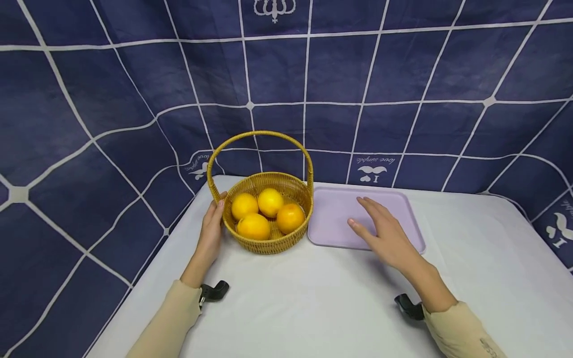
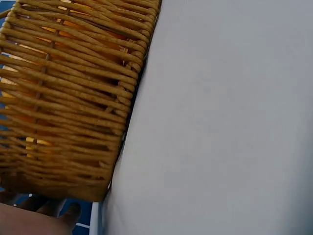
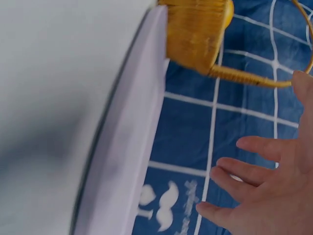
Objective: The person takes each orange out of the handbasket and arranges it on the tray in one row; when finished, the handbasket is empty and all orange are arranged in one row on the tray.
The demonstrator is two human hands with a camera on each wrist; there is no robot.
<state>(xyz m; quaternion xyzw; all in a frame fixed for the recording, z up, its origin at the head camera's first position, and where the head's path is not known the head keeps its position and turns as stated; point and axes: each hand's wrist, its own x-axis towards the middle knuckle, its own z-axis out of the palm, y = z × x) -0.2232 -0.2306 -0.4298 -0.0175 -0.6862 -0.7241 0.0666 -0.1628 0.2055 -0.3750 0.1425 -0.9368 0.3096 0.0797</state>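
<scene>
The left hand (image 1: pixel 211 232) is touching the basket (image 1: pixel 268 246) with nearly straight fingers, its grip empty, while the right hand (image 1: pixel 387 238) (fingers loosely spread, holding nothing) is hovering over the tray (image 1: pixel 331 219), the basketed oranges (image 1: pixel 253 226) lying to its left.

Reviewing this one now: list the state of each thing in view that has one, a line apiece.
Basket: upright on the white table
Handle: raised over the basket
Four oranges: whole, inside the basket
Tray: lying flat, beside the basket
Left hand: touches the basket's side; grip partly hidden
Right hand: hovers over the tray, holding nothing
Blue cloth: hanging, lightly rippled
</scene>
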